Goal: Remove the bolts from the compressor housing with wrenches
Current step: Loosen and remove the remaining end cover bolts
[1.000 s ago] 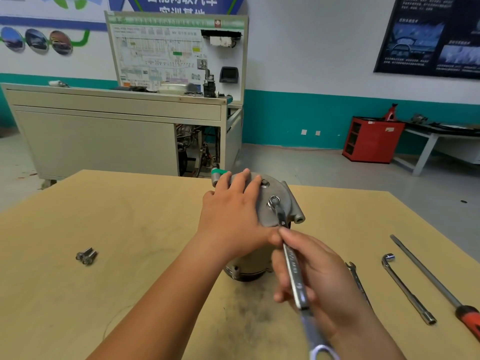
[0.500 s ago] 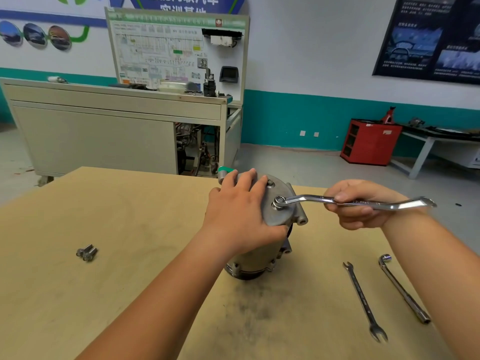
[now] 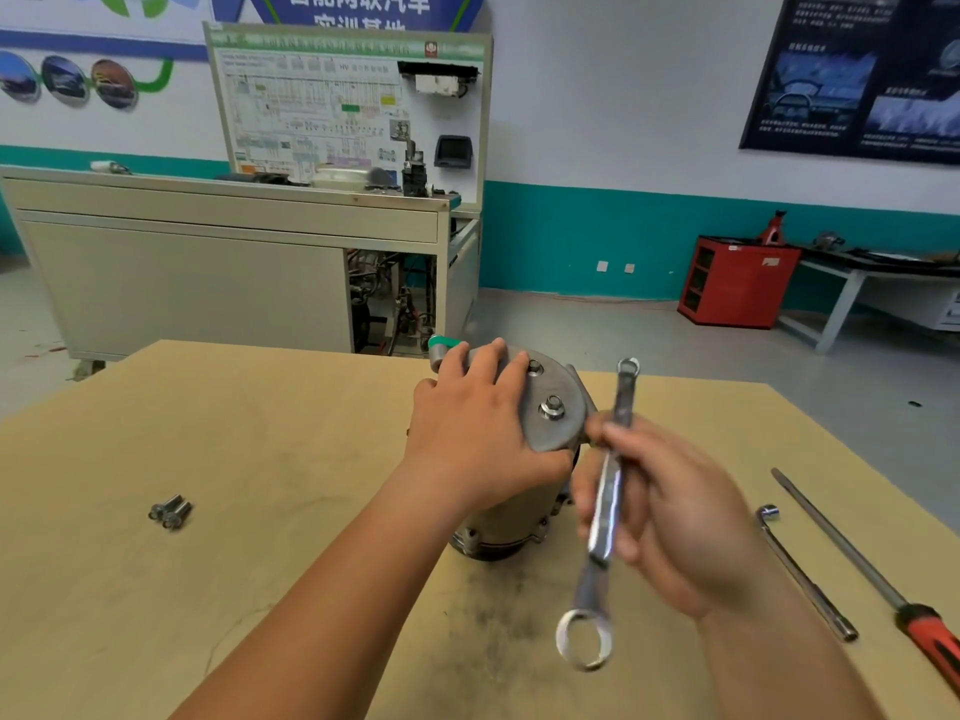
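The grey metal compressor housing stands upright in the middle of the wooden table. My left hand lies over its top plate with the fingers spread, holding it down. A bolt stands proud of the plate beside my fingertips, and a second bolt sits further back. My right hand grips a double-ended ring wrench by the middle of its shaft, just right of the housing. The wrench is off the bolt, its small ring pointing away from me and its large ring toward me.
Two removed bolts lie on the table at the left. On the right lie an L-shaped socket wrench and a long screwdriver with a red handle. A training bench and a red cabinet stand on the floor beyond.
The wrench's ring has come off the bolt. My right hand swung it from pointing right across the plate to pointing away from me, and came back toward me. My left hand stayed put.
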Demonstrator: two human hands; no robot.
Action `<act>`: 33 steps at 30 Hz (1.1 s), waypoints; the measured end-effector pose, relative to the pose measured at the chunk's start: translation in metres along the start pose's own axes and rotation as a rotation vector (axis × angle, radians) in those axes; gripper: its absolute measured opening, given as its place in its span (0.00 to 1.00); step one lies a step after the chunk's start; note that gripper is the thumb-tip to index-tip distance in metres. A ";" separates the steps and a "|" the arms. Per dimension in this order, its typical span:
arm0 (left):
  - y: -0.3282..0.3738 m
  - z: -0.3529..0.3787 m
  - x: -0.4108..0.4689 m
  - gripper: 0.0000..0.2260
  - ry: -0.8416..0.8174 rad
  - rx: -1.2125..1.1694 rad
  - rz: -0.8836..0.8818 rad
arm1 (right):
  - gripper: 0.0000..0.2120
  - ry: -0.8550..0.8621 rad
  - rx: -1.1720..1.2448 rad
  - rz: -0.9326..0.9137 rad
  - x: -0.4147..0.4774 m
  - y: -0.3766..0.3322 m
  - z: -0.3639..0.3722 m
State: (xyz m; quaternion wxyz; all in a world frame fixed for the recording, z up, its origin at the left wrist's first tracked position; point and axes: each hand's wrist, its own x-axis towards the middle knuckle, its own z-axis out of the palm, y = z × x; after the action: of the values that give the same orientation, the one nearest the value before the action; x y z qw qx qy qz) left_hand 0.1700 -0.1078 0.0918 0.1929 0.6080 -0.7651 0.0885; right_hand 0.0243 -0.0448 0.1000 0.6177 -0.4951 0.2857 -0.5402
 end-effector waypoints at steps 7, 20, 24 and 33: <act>0.001 -0.001 0.004 0.29 -0.036 0.090 -0.007 | 0.10 -0.019 0.289 0.110 -0.002 0.025 0.039; 0.002 -0.002 0.002 0.33 -0.049 0.085 -0.002 | 0.09 0.057 0.555 0.167 -0.004 0.028 0.041; 0.004 -0.008 -0.002 0.44 -0.077 0.055 -0.016 | 0.09 0.006 0.517 0.203 -0.008 0.023 0.028; 0.001 -0.004 -0.003 0.51 0.015 0.009 -0.011 | 0.11 -0.211 -0.002 0.198 -0.001 0.000 -0.028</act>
State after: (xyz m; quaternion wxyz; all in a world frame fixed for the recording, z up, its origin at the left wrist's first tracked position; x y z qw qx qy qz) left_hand 0.1704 -0.1031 0.0942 0.1966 0.6125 -0.7597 0.0954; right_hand -0.0009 -0.0525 0.0899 0.6942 -0.5190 0.2669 -0.4213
